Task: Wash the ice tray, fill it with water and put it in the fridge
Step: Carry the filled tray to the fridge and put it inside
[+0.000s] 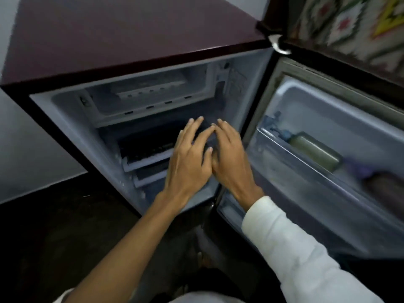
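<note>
Your left hand (188, 162) and right hand (229, 158) lie flat, fingers straight, gripping nothing. They reach over one dark tray (148, 147) at ten o'clock inside the fridge (65, 119). It is probably the ice tray, though blurred. If so, only shutting the one door (328, 101) at three o'clock remains. That door holds one greenish bottle (314, 155).

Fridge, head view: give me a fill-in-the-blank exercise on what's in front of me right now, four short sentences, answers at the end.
1. The fridge door stands ____.
2. The bottle lies in a shelf of the ____.
3. The sleeve behind the right hand is ____.
4. The forearm behind the left hand is ____.

Missing words: open; door; white; bare.
</note>
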Tool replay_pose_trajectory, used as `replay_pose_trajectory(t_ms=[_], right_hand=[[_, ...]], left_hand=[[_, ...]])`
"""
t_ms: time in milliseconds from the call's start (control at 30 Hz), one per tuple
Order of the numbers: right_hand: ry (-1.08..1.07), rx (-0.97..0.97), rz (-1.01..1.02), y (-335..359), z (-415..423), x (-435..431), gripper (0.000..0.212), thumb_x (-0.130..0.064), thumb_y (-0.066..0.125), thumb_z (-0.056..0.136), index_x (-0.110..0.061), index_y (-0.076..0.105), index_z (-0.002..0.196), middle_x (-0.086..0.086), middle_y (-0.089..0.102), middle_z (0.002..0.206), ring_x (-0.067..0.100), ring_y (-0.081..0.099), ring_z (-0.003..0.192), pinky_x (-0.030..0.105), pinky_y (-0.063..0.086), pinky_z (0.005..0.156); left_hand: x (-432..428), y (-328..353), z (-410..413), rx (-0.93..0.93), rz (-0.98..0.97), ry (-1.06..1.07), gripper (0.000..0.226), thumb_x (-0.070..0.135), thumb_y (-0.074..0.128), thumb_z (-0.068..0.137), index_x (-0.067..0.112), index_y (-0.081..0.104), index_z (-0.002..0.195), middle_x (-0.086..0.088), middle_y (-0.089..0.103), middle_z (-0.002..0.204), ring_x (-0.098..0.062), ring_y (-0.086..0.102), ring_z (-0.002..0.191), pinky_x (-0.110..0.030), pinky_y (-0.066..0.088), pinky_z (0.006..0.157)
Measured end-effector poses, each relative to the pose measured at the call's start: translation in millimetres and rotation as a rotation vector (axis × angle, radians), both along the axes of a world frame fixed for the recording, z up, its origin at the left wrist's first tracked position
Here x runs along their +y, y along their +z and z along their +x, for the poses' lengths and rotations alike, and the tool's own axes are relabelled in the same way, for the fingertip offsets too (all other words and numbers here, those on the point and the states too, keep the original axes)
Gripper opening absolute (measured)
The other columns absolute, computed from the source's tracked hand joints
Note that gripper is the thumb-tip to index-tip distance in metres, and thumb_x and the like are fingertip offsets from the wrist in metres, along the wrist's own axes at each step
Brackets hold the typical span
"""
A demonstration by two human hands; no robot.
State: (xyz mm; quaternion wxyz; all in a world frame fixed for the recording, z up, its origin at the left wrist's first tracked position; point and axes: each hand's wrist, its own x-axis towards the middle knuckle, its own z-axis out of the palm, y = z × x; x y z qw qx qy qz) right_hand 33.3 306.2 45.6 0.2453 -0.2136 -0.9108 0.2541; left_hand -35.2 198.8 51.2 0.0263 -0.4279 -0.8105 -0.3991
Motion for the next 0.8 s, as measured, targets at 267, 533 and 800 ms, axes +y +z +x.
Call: replay_pose_trajectory(t_ms=[267, 533, 800], right_hand=[[-0.373, -0.146, 0.167, -8.9, 142.8, -39.5, 0.07, -0.024, 0.051, 0.1, -0.008, 0.018, 0.16, 0.011, 0.013, 0.168, 0.024, -0.001, 0.157, 0.047, 0.026, 0.122], [-0.743, -0.2, 0.214, -2.8, 282.6, -23.8, 0.072, -0.021, 0.056, 0.097, -0.004, 0.022, 0.158, 0.014, 0.013, 0.168, 0.027, 0.002, 0.156, 0.054, 0.026, 0.121], [-0.959, -0.209, 0.237, 23.7, 373.2, 28.6, 0.072, -0.022, 0.057, 0.098, -0.003, 0.021, 0.158, 0.015, 0.014, 0.167, 0.027, 0.002, 0.156, 0.044, 0.018, 0.125]], left_hand=[[10.8, 9.0, 100.5, 0.19, -0.013, -0.412, 0.056, 0.01, 0.055, 0.092, 0.008, 0.049, 0.148, -0.015, 0.036, 0.161, -0.033, 0.028, 0.152, -0.054, 0.026, 0.122], [52.7, 8.9, 195.9, 0.283, 0.001, -0.701, 0.061, 0.02, 0.057, 0.091, 0.013, 0.046, 0.151, -0.014, 0.036, 0.161, -0.034, 0.03, 0.151, -0.058, 0.027, 0.12], [101.2, 22.4, 267.8, 0.328, -0.007, -0.812, 0.063, 0.021, 0.061, 0.097, 0.017, 0.037, 0.156, -0.012, 0.033, 0.163, -0.032, 0.023, 0.154, -0.054, 0.021, 0.124]])
